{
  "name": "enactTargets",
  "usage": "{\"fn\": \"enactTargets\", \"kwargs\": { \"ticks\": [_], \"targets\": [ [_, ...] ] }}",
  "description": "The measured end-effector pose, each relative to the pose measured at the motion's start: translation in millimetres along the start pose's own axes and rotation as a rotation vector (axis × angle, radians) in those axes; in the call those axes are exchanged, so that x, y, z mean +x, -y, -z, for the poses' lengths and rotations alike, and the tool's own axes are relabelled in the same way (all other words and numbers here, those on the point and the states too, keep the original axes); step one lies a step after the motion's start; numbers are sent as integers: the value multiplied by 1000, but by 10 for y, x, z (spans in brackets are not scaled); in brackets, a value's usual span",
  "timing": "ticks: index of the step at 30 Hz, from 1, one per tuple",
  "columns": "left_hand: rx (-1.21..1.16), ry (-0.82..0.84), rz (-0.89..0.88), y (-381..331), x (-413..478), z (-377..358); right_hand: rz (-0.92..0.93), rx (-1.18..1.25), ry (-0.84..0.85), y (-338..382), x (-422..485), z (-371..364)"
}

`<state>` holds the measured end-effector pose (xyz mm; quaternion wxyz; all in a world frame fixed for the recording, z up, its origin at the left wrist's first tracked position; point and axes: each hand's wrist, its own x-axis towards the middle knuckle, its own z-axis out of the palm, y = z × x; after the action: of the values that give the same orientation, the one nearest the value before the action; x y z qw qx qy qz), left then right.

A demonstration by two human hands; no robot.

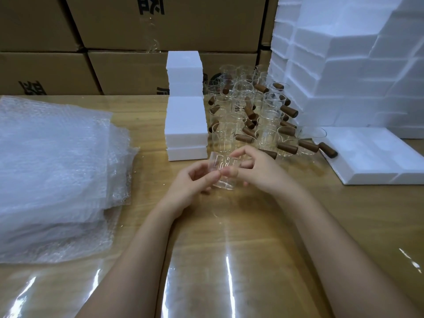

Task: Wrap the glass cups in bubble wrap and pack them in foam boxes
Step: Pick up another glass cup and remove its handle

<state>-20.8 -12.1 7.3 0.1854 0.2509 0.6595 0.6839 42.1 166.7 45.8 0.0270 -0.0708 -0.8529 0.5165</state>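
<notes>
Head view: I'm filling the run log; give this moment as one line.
left hand: holds glass cup | right hand: holds same cup | cup: unwrapped | bubble wrap: stacked, untouched
</notes>
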Motion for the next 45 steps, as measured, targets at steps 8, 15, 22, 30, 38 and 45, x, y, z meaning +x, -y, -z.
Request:
{"fn": "enactTargets", "kwargs": {
  "ticks": [8,15,22,30,38,45],
  "targets": [
    [-79,-142,31,11,50,20,138,324,-320,-364,-29,-146],
    [-8,-106,49,20,37,3,232,181,-302,-384,-49,-171],
    [32,27,58,21,3,4,348,-46,-476,-388,-87,-254],
    [-73,105,-13,25,11,30,-139,333,-343,-266,106,-220],
    [-70,102,3,84,33,56,-29,321,-472,-274,80,-307],
    [-17,85,66,36,71,44,434,130,-608,-262,-24,-422]
  ]
}}
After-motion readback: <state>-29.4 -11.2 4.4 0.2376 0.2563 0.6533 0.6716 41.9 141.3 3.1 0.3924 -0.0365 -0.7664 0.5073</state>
